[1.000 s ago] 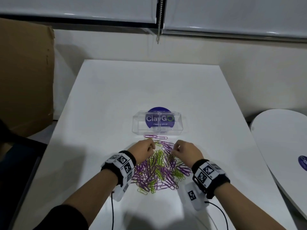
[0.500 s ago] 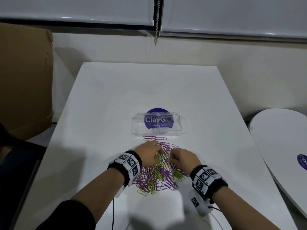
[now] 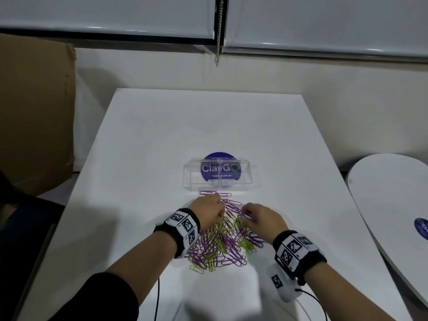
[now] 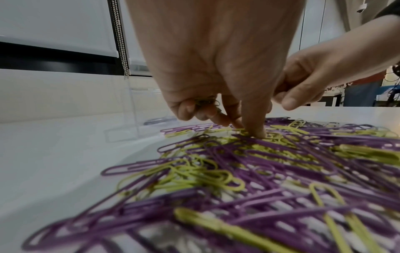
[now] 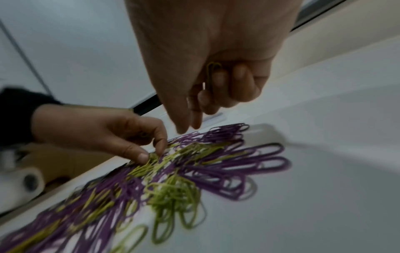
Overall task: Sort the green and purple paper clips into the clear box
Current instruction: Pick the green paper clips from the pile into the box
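**Clips heaped on the table, both our hands picking**

Clips (image 3: 222, 239), green and purple mixed, lie in a tangled pile on the white table (image 3: 139, 158), just on our side of the clear box (image 3: 192, 179). Two purple ones lie at the pile's far edge, right beside the box's near wall. The box is split by a divider into a left and a right compartment; we see no clips inside either, only a round purple sticker (image 3: 220, 167) showing through its clear walls.

Our left hand (image 3: 207, 213) hangs over the far left part of the pile. Its thumb and forefinger point down into the clips, touching green ones, while the other fingers are curled back into the palm around a small bunch of green clips (image 4: 205, 102).

Our right hand (image 3: 261, 220) sits over the far right part of the pile, close to the left one. Its thumb and forefinger reach down toward the purple clips, just above them, and the curled fingers behind trap one green clip (image 5: 213, 73) against the palm.

Both wrists wear black bands with checkered markers. A brown cardboard sheet (image 3: 34, 112) stands at the left, and a second white table (image 3: 393, 193) is at the right.
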A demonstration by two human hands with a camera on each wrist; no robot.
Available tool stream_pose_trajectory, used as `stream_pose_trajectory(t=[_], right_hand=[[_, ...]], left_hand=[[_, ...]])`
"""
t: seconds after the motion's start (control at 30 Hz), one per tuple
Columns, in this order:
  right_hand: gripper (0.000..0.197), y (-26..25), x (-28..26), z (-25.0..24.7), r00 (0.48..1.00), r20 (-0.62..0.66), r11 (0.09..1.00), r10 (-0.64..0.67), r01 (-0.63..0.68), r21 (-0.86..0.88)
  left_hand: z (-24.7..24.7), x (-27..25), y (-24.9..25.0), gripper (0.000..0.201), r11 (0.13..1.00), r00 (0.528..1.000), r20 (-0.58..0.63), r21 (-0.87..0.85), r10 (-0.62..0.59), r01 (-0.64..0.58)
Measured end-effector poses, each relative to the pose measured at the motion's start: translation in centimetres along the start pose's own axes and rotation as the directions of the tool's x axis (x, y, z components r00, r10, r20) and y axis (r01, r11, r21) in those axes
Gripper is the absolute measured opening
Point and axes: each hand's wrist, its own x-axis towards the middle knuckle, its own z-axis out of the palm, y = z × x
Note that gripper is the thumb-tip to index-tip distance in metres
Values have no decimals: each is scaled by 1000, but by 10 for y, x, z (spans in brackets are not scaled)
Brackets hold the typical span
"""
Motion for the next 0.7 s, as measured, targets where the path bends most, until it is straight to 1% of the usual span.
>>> stream_pose_trajectory(t=[0.07,0.1,0.2,0.3,0.37,0.43,0.5,0.53,0.6,0.63,0.7], right_hand=[[32,-7,-1,2,992,88,988,-96,105,-109],[32,-9,0,3,987,112,978,-116,133,-159],[25,-12,6,3,986,126,969,-109,134,-207],[6,-14,11,2,983,145,968,-113,142,-206],[9,-13,14,2,979,166,972,-115,146,-186],[10,-10,16,3,981,155,986,-114,130,-102],[9,-6,15,2,989,123,995,-81,73,66],[9,-3,13,2,993,107,986,-53,35,163],[9,2,9,1,997,79,930,9,-38,366],[12,4,6,1,997,75,888,35,-65,455],[21,6,2,1,993,91,799,77,-115,591]], left_hand=[[2,-2,-1,32,1000,1000,4,-5,8,-8],[3,-3,-1,32,1000,1000,3,-12,13,-13],[5,-3,-1,34,1000,1000,2,-11,14,-14],[2,-2,3,30,1000,1000,8,8,-2,2],[1,0,5,24,1000,1000,23,-10,-7,7],[0,0,4,19,998,1000,23,-55,-20,22],[0,-1,1,19,992,999,19,-118,-43,45],[0,-3,0,23,986,998,22,-158,-58,61],[0,-7,-4,32,970,997,24,-230,-77,80],[0,-9,-6,32,962,997,18,-261,-76,78],[-2,-14,-9,21,946,997,5,-317,-75,73]])
